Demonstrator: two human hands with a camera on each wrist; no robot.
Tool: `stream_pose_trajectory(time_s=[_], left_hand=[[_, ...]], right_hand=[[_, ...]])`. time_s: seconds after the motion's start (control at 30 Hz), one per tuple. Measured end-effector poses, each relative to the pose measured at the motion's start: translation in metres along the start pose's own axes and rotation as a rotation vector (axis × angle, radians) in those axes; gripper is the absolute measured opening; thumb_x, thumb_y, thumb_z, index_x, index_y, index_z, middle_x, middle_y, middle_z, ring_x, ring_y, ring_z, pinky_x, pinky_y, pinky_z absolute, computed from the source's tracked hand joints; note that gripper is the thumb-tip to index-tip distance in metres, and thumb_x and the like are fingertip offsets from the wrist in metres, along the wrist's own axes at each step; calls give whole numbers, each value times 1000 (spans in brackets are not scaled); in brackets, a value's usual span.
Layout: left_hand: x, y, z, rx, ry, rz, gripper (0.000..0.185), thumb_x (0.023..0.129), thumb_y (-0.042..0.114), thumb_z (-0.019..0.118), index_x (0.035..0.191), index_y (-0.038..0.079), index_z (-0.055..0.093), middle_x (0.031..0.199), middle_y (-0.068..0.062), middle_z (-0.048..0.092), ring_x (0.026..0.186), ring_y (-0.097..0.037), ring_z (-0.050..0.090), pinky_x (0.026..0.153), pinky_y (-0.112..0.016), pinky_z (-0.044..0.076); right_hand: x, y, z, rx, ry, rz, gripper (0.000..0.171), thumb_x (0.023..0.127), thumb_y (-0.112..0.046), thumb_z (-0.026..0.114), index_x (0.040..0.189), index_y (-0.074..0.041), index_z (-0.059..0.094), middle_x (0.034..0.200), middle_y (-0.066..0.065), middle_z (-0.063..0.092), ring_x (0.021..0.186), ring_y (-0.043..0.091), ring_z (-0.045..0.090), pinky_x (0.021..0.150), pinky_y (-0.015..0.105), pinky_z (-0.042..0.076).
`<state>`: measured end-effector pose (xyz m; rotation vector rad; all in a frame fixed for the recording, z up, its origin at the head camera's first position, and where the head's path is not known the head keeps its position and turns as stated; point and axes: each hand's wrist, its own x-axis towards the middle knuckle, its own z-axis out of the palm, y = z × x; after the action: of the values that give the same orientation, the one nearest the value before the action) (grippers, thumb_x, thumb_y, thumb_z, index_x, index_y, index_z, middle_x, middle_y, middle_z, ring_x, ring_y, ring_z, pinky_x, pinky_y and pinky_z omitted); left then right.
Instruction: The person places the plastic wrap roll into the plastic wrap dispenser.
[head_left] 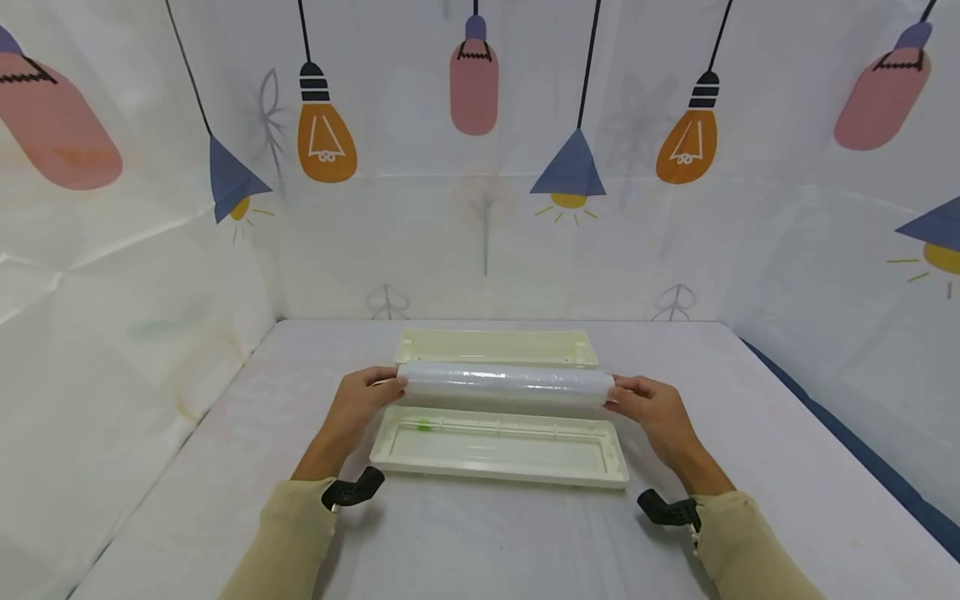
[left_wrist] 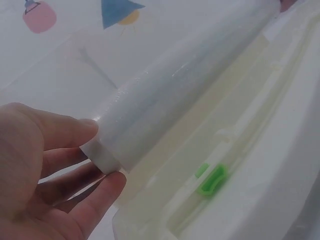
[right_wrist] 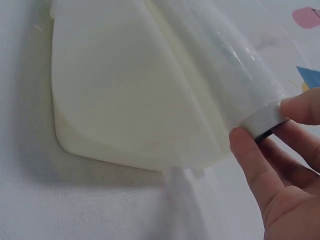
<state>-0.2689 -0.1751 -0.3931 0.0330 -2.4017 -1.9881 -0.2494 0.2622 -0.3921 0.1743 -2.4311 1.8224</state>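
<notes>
A roll of plastic wrap [head_left: 506, 382] is held level above the table, one end in each hand. My left hand [head_left: 362, 406] pinches its left end, and the left wrist view shows thumb and fingers about the white core. On the other side my right hand [head_left: 654, 414] grips the right end of the roll by its core [right_wrist: 263, 120]. Just in front of the roll lies a cream plastic lid [head_left: 498, 450] with a green slider [left_wrist: 213, 180] on its rail. Behind the roll sits a cream box [head_left: 495, 340], partly hidden by it.
A white cloth [head_left: 480, 542] covers the table. White sheets printed with hanging lamps [head_left: 570, 162] stand at the back and sides. Each wrist carries a black camera mount [head_left: 354, 487]. A dark blue strip [head_left: 847, 442] runs along the right edge.
</notes>
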Motion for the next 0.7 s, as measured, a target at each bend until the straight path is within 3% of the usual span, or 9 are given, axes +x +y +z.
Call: stream_pose_trajectory(time_s=[0.5, 0.7], left_hand=[[-4, 9, 6, 20, 31, 13, 42, 96, 22, 70, 128, -4, 63, 126, -20, 64, 109, -29, 66, 103, -47, 46], [-3, 13, 7, 12, 57, 37, 41, 95, 22, 71, 128, -3, 64, 123, -19, 66, 108, -28, 67, 101, -42, 48]], right_hand=[[2, 0, 0, 17, 12, -4, 49, 99, -29, 66, 121, 14, 59, 132, 27, 57, 99, 15, 69, 88, 24, 55], [5, -3, -2, 20, 13, -25, 47, 99, -27, 67, 118, 15, 59, 135, 27, 56, 98, 15, 70, 87, 24, 55]])
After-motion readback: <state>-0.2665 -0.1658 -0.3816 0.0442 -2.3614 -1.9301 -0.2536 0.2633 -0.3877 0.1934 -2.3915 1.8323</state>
